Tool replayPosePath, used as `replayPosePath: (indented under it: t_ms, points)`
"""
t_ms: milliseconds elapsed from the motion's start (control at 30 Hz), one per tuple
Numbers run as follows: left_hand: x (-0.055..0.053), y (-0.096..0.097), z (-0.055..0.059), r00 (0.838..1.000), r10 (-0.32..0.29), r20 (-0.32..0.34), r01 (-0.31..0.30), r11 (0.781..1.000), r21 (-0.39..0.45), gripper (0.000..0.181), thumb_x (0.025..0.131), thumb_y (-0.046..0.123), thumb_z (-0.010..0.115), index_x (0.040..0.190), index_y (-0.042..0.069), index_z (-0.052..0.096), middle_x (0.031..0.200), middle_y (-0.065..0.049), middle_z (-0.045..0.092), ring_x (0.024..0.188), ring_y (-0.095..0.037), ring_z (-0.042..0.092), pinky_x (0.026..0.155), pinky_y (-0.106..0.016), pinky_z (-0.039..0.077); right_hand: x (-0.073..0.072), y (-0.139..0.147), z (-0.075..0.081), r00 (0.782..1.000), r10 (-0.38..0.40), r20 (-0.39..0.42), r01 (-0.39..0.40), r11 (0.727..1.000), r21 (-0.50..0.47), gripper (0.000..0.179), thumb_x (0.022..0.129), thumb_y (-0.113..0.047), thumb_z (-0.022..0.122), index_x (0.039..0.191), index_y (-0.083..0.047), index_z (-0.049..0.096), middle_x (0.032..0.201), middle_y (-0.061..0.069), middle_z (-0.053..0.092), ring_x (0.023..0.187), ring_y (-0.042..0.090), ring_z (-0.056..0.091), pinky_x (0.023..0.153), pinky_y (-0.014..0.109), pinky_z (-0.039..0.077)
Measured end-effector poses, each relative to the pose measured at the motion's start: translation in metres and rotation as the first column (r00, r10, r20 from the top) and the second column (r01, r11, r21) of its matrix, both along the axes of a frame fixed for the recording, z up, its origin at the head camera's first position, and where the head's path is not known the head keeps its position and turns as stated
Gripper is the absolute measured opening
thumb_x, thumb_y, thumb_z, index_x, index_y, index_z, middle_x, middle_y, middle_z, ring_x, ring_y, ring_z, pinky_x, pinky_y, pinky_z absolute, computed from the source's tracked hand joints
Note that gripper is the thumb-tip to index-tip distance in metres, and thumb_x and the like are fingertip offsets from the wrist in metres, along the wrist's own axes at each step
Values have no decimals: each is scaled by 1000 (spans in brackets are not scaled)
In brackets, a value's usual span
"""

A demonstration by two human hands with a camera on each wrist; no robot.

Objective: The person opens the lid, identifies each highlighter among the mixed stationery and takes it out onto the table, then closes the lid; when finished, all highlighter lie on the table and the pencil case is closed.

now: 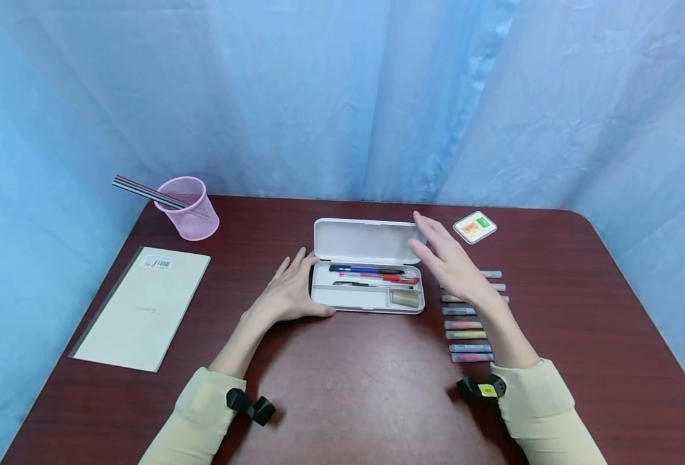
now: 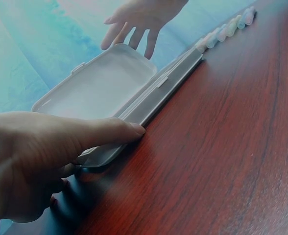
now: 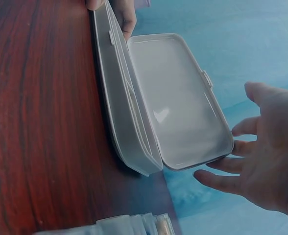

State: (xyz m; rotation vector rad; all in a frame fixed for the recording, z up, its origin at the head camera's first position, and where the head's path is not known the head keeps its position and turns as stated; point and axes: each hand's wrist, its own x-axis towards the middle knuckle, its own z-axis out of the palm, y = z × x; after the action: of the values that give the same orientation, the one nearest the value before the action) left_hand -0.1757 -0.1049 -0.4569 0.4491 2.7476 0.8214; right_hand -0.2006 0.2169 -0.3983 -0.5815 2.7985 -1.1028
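Note:
A white pencil case (image 1: 348, 297) lies on the table with its lid (image 1: 359, 240) raised. Inside it are a blue pen (image 1: 365, 269), a red pen (image 1: 400, 279), a black pen (image 1: 356, 284) and a tan block (image 1: 405, 298) in the small front compartment. My left hand (image 1: 286, 294) holds the case's left end, thumb (image 2: 119, 131) along the front edge and fingers round the side. At the lid's right end, my right hand (image 1: 449, 261) has its fingers spread. In the right wrist view, those fingertips are close to the lid's corner; whether they touch it I cannot tell.
Several pastel markers (image 1: 471, 349) lie in a column to the right, partly beneath my right forearm. A white card (image 1: 474, 227) is behind them. On the left are a cream notebook (image 1: 144, 310) and a tilted pink mesh cup (image 1: 197, 226) with pencils (image 1: 139, 188). Blue curtain (image 1: 319, 97) hangs behind.

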Motion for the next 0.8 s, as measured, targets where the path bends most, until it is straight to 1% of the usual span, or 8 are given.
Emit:
replayPosePath:
  t_ms: [133,267,367,533,667,800]
  points:
    - [1,-1,0,1000,0,0,0,1000,2,104,70,49,87,153,10,37,167,-16,31,162,-32,16,135,-49,9,2,-2,0,1000,4,-6,-4,999,32,67,108,-45,45,165,-18,21,167,14,29,148,35,39,118,61,36]
    - [2,-2,-1,1000,5,4,-5,1000,8,105,70,49,87,153,10,37,167,-15,31,162,-31,15,135,-49,8,6,-4,1,1000,-4,-27,5,999,54,64,108,-45,46,163,-18,30,162,13,36,138,33,47,110,57,42]
    - [1,-2,-2,1000,10,8,-11,1000,17,104,70,48,88,153,10,37,168,-13,31,163,-31,15,135,-49,8,9,-5,3,998,-16,-58,21,996,81,59,108,-45,47,160,-19,38,158,11,43,129,31,52,103,55,45]
    - [0,0,-2,1000,15,10,-16,999,40,107,70,46,90,154,10,36,170,-11,29,163,-30,14,135,-49,7,15,-8,7,991,-41,-125,57,989,133,48,108,-43,47,151,-20,50,149,7,53,121,29,59,98,56,49]
    - [0,2,-3,999,27,20,-28,998,52,110,70,45,90,157,9,33,172,-11,24,163,-29,12,135,-48,5,18,-11,9,988,-29,-150,54,984,169,42,108,-39,50,145,-20,57,144,4,59,121,27,62,98,55,52]
    - [0,3,-9,998,53,39,-56,997,57,112,70,47,90,157,8,31,172,-14,22,164,-28,9,135,-46,3,21,-16,6,989,15,-146,18,975,221,40,109,-36,48,144,-19,60,145,4,60,131,27,60,105,57,52]
